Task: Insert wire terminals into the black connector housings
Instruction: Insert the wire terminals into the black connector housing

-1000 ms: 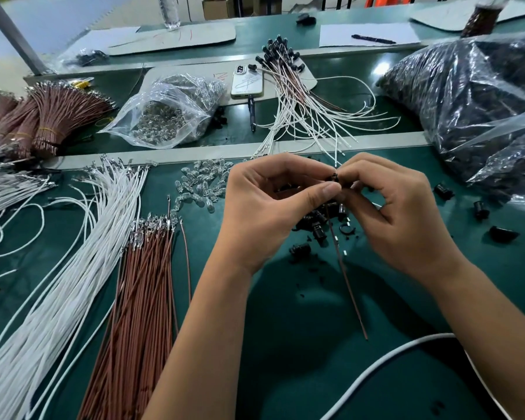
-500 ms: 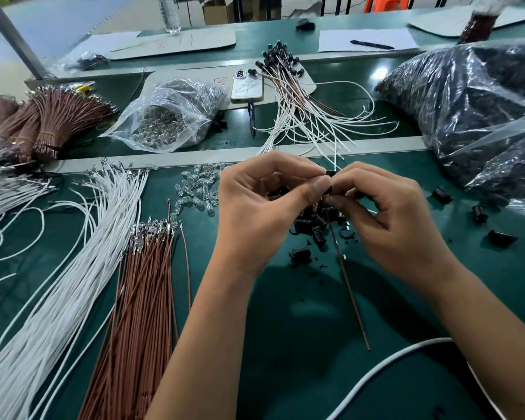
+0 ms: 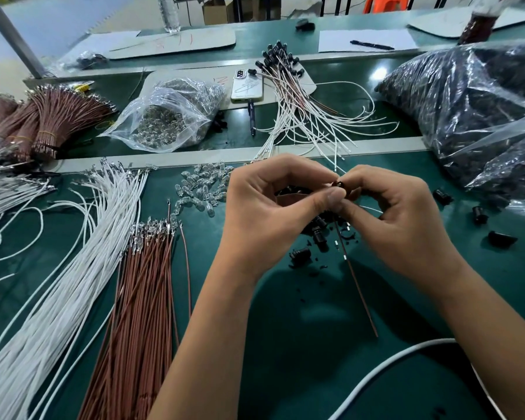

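Note:
My left hand (image 3: 264,213) and my right hand (image 3: 397,219) meet fingertip to fingertip above the green mat, pinching one small black connector housing (image 3: 339,184). A brown wire (image 3: 356,280) hangs down from that pinch toward me. Which fingers hold the wire and which the housing is hidden. Under my hands lies a small heap of loose black housings (image 3: 315,234). Left of my arms lie a bundle of brown terminal wires (image 3: 140,313) and a bundle of white terminal wires (image 3: 67,286).
Clear bulbs (image 3: 203,189) are scattered behind my left hand. A clear bag of parts (image 3: 167,116), a phone (image 3: 247,85) and finished wire assemblies (image 3: 297,95) lie further back. Big bags of black housings (image 3: 473,110) fill the right. A white cable (image 3: 385,371) crosses the near right.
Both hands have stayed together, shifting slightly while working the housing at the fingertips. The brown wire still hangs from the pinch.

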